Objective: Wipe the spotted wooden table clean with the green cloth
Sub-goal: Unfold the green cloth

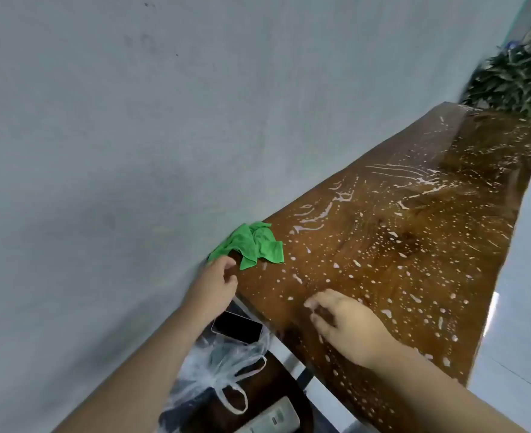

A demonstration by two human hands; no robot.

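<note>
The crumpled green cloth (248, 245) lies bunched in loose folds on the near left corner of the long brown wooden table (414, 251), right against the grey wall (101, 135). It looks light, soft and limp. I judge it will sag from wherever I take it and will not slide away under a pinch. Its near left flap points toward me, but a handful of the raised middle folds would give me a better pad for wiping.

My left hand (217, 282) is just at that near flap, thumb and fingers parted and loosely bent, holding nothing. I cannot tell whether a fingertip touches the fabric. My right hand (342, 323) is to the right and nearer, low over the tabletop with relaxed, empty fingers.

The tabletop is glossy and covered with pale spots, and wet-looking streaks lie farther along. I expect the cloth to glide easily and soak up moisture.

Below the table's near end, a dark phone (237, 328) rests on a clear plastic bag (223, 364), and a pale remote control (273, 420) lies nearer. A leafy plant (520, 79) stands at the far end.
</note>
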